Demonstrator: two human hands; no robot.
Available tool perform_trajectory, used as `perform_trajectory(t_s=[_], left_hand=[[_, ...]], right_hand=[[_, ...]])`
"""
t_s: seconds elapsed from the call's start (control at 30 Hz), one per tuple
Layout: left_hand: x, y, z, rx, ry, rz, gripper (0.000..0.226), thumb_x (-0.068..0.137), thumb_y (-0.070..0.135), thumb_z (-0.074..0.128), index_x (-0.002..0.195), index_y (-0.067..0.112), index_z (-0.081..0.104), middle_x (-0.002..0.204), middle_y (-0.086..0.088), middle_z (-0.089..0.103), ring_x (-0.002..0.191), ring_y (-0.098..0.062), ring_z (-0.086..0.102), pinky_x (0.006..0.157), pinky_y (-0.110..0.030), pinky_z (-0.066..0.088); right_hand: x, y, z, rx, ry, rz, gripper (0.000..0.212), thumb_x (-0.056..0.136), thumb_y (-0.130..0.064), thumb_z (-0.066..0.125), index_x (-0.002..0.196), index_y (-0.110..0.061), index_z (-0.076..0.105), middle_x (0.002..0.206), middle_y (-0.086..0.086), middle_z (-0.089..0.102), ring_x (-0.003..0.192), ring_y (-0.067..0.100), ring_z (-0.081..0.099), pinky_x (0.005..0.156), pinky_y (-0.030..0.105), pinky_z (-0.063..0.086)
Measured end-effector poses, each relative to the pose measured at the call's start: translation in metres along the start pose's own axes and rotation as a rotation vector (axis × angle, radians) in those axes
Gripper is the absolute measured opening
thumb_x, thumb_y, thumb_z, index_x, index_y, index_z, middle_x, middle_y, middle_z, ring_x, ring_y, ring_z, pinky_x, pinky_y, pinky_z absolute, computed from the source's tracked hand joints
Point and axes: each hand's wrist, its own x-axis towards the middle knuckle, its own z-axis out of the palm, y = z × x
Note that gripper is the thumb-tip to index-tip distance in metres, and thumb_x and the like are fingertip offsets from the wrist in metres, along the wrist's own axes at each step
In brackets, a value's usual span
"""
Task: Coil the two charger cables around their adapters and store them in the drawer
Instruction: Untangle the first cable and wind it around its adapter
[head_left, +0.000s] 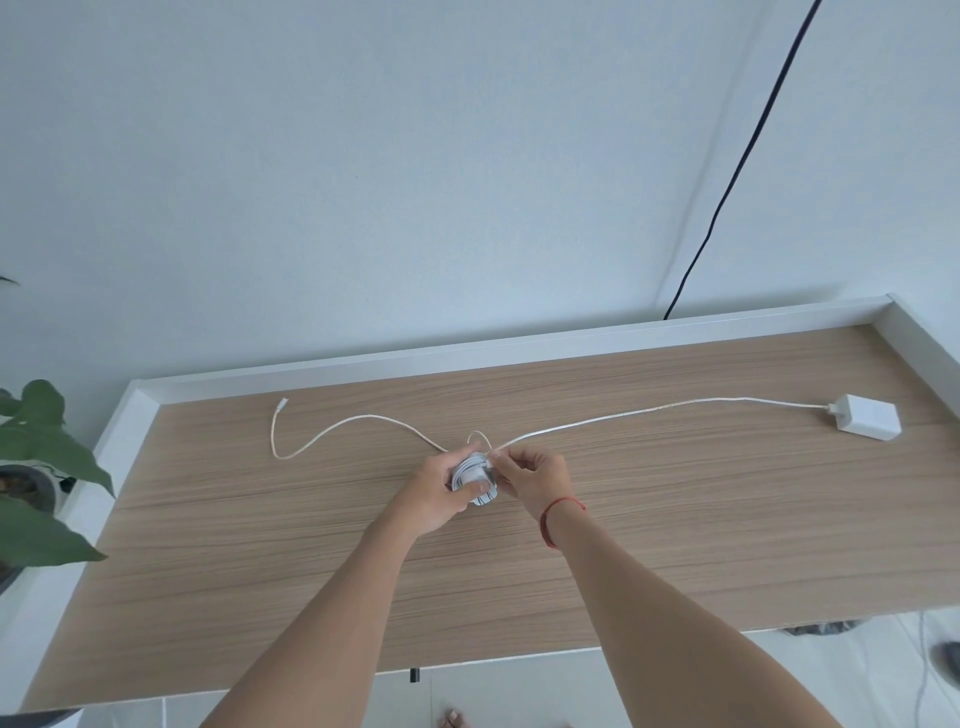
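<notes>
Wood-grain desk top (311, 545) with a white rim lay under both hands, and a pale wall (363, 156) rose beyond them. A leafy potted plant (41, 452) stood well to the left of the left hand (441, 491). A black cord (748, 150) hung down the wall, far up and right of the right hand (535, 480). A loose white cable (623, 415) crossed the desk just beyond the hands. Its small plug (283, 402) lay well left of the left hand, and its white adapter (866, 424) lay flat well right of the right hand. The left hand's fingers and thumb curled round the other adapter (475, 475), which had cable wound round it. The right hand, close against it on the right, pinched that cable's end between thumb and fingertips. A red string (550, 519) circled the right wrist.
</notes>
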Motion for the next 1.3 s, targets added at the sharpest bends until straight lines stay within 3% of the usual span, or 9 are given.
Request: perform_trajectory(t_s=[0.1, 0.2, 0.3, 0.5, 0.7, 0.93, 1.07, 1.17, 1.3], left_hand=[[0.0, 0.0, -0.001, 0.054, -0.013, 0.016, 0.065, 0.087, 0.021, 0.071, 0.144, 0.034, 0.041, 0.117, -0.002, 0.068, 0.106, -0.026, 0.066, 0.091, -0.039, 0.055], [-0.002, -0.001, -0.003, 0.065, -0.025, 0.028, 0.063, 0.087, 0.021, 0.071, 0.143, 0.03, 0.045, 0.114, -0.002, 0.069, 0.102, -0.022, 0.067, 0.09, -0.038, 0.056], [-0.004, -0.002, -0.006, 0.027, -0.04, 0.031, 0.06, 0.087, 0.019, 0.072, 0.141, 0.03, 0.048, 0.115, -0.002, 0.068, 0.102, -0.02, 0.067, 0.087, -0.035, 0.057], [-0.008, -0.005, -0.011, -0.153, -0.022, -0.014, 0.056, 0.085, 0.01, 0.072, 0.133, 0.03, 0.053, 0.117, -0.001, 0.068, 0.109, -0.016, 0.066, 0.088, -0.032, 0.057], [-0.008, -0.002, -0.018, -0.124, -0.098, -0.04, 0.058, 0.087, 0.014, 0.071, 0.136, 0.037, 0.05, 0.118, 0.005, 0.069, 0.112, -0.011, 0.064, 0.092, -0.03, 0.054], [-0.011, -0.006, -0.022, -0.103, -0.097, -0.017, 0.058, 0.088, 0.014, 0.07, 0.138, 0.033, 0.048, 0.117, -0.002, 0.071, 0.11, -0.018, 0.064, 0.096, -0.034, 0.053], [-0.011, -0.008, -0.015, 0.01, -0.05, 0.047, 0.059, 0.087, 0.019, 0.071, 0.139, 0.033, 0.048, 0.112, 0.004, 0.071, 0.093, -0.007, 0.067, 0.091, -0.032, 0.052], [-0.017, -0.011, -0.011, 0.123, 0.042, 0.097, 0.06, 0.088, 0.02, 0.07, 0.142, 0.03, 0.045, 0.129, 0.011, 0.062, 0.106, 0.0, 0.065, 0.1, -0.028, 0.049], [-0.024, -0.014, -0.008, 0.237, 0.16, 0.198, 0.057, 0.086, 0.017, 0.071, 0.139, 0.021, 0.051, 0.131, 0.011, 0.059, 0.113, -0.002, 0.061, 0.099, -0.022, 0.048]], right_hand=[[-0.002, -0.004, -0.002, 0.026, -0.01, 0.001, 0.013, 0.088, -0.013, 0.068, 0.082, -0.003, 0.071, 0.082, 0.012, 0.07, 0.082, 0.024, 0.07, 0.079, 0.036, 0.06], [-0.002, -0.01, -0.001, -0.052, -0.048, -0.029, 0.016, 0.09, -0.016, 0.067, 0.088, 0.0, 0.068, 0.087, 0.008, 0.068, 0.078, 0.018, 0.071, 0.068, 0.029, 0.061], [0.002, -0.014, 0.0, -0.193, -0.075, -0.012, 0.024, 0.091, -0.024, 0.064, 0.095, 0.0, 0.064, 0.098, 0.011, 0.07, 0.087, 0.022, 0.072, 0.071, 0.036, 0.062], [0.011, -0.019, 0.008, -0.417, -0.141, -0.018, 0.034, 0.093, -0.034, 0.06, 0.101, -0.001, 0.062, 0.097, 0.014, 0.07, 0.085, 0.025, 0.072, 0.068, 0.034, 0.062], [0.018, -0.015, 0.008, -0.585, -0.131, -0.061, 0.029, 0.094, -0.042, 0.054, 0.09, -0.014, 0.061, 0.088, 0.008, 0.068, 0.081, 0.022, 0.066, 0.08, 0.038, 0.056], [0.016, -0.003, 0.016, -0.48, -0.087, -0.05, 0.024, 0.097, -0.037, 0.051, 0.089, -0.015, 0.057, 0.077, -0.004, 0.059, 0.069, 0.011, 0.055, 0.064, 0.023, 0.044], [0.014, -0.001, 0.017, -0.412, -0.041, -0.03, 0.026, 0.097, -0.031, 0.052, 0.096, -0.008, 0.061, 0.081, 0.0, 0.062, 0.071, 0.011, 0.057, 0.06, 0.014, 0.044], [0.012, -0.001, 0.019, -0.394, -0.027, -0.017, 0.027, 0.098, -0.032, 0.052, 0.099, -0.006, 0.061, 0.083, 0.001, 0.063, 0.071, 0.01, 0.057, 0.057, 0.014, 0.041], [0.013, 0.001, 0.022, -0.359, -0.018, -0.015, 0.027, 0.097, -0.031, 0.052, 0.097, -0.005, 0.061, 0.084, 0.003, 0.062, 0.075, 0.015, 0.057, 0.061, 0.018, 0.043]])
